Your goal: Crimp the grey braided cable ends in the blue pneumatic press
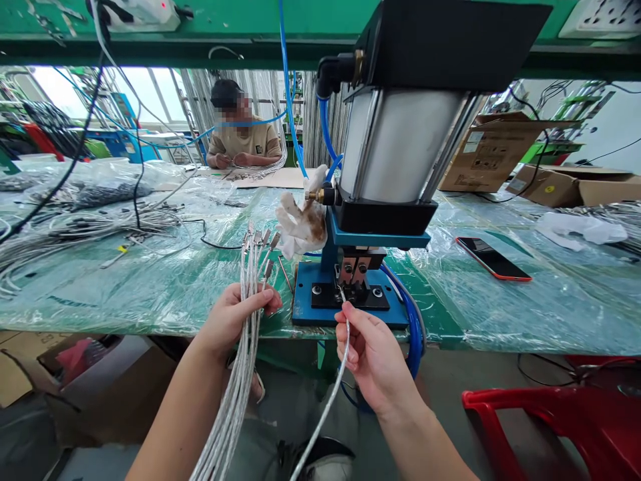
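Observation:
A bundle of silvery cables [241, 374] with small metal end pieces at the top is wrapped by the fingers of my left hand [240, 310]. My right hand [368, 347] pinches a single cable [328, 404] near its upper end. That cable's tip reaches into the jaws of a blue pneumatic press [303, 304], between the black base plate and the copper-coloured blocks [352, 267]. The exact seating of the tip is too small to tell. My left hand is left of the press, apart from it; my right hand is just in front of its base.
A stained white glove [300, 224] hangs beside the press. Blue air hoses [414, 327] run down its right side. A red-edged phone [493, 258] lies on the right. Loose cables [145, 217] lie left. Another person [245, 137] sits across the table. A red stool [541, 414] stands lower right.

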Demonstrator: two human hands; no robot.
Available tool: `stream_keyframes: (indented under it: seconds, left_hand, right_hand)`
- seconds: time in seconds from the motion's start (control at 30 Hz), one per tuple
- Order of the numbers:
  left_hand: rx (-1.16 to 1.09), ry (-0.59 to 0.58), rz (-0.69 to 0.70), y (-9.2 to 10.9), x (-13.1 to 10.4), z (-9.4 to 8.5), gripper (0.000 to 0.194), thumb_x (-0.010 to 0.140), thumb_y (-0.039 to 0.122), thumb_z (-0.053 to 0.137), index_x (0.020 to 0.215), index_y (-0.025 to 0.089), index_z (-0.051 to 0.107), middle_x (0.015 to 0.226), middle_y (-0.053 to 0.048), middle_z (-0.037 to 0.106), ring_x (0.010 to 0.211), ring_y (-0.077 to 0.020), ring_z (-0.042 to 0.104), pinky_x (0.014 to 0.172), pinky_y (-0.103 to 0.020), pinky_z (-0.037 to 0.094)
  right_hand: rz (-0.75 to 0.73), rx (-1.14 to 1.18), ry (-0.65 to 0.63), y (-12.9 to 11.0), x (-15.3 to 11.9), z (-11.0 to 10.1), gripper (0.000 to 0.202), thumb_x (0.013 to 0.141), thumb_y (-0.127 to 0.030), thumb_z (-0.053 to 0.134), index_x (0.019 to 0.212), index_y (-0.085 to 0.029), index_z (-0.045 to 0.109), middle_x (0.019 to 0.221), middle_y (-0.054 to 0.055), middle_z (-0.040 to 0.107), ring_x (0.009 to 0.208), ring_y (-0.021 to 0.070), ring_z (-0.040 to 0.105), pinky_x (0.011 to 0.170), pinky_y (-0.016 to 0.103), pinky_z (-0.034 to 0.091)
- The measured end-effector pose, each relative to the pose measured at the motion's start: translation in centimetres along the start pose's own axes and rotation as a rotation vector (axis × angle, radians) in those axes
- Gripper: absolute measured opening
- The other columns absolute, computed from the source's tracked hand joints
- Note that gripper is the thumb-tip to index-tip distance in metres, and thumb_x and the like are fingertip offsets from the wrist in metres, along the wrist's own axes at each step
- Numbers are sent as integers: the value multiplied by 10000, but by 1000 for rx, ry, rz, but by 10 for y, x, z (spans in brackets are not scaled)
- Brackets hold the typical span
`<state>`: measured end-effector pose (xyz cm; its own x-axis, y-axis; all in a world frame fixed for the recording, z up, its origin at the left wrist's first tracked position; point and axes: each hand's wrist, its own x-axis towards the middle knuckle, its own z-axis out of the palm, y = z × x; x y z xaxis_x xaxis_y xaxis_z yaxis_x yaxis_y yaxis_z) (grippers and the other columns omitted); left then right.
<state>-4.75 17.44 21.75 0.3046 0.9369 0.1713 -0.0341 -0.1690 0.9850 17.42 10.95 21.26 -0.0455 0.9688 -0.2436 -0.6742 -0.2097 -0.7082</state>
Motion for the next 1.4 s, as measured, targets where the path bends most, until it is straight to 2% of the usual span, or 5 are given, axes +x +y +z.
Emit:
stream_keyframes:
  seconds: [0.33, 0.63, 0.8, 1.13, 1.4]
  left_hand:
    - [3, 9, -5, 1, -1, 1, 241, 856, 332, 641, 705, 152, 696, 730, -43, 628, 698, -155, 548, 679, -276, 398]
    - [-2, 16, -14, -1, 0, 0, 244, 852, 343, 646, 714, 148, 697, 715, -42, 628, 686, -152, 539, 659, -273, 390]
    - [-5, 23, -13, -1, 0, 1, 240, 850, 342, 648, 712, 152, 695, 721, -41, 630, 686, -154, 538, 662, -274, 389]
    - [-35, 28, -10, 0, 0, 2, 230, 850, 321, 648, 694, 159, 695, 719, -43, 628, 687, -159, 538, 669, -285, 388]
    - [2, 19, -5, 1, 0, 2, 239, 851, 333, 638, 694, 161, 692, 719, -45, 623, 690, -162, 530, 671, -287, 391]
  right_hand:
    - [69, 42, 6, 1, -23, 3, 278, 791, -385, 732, 739, -119, 671, 534, 2, 618, 346, 52, 457, 337, 160, 292]
    - [202, 414, 6, -2, -29, 22, 199, 921, -234, 574, 812, -97, 671, 632, 28, 663, 402, 54, 483, 375, 172, 378]
    - [209, 507, 29, -6, -23, 28, 183, 938, -198, 540, 841, -100, 660, 639, 30, 677, 397, 55, 473, 376, 178, 382]
    - [213, 532, 31, -11, -11, 28, 229, 968, -178, 466, 821, -105, 625, 624, 21, 662, 388, 56, 465, 364, 178, 375]
    - [194, 511, -63, -1, -7, 14, 202, 948, -213, 518, 795, -108, 596, 508, -67, 466, 367, 33, 369, 364, 170, 302]
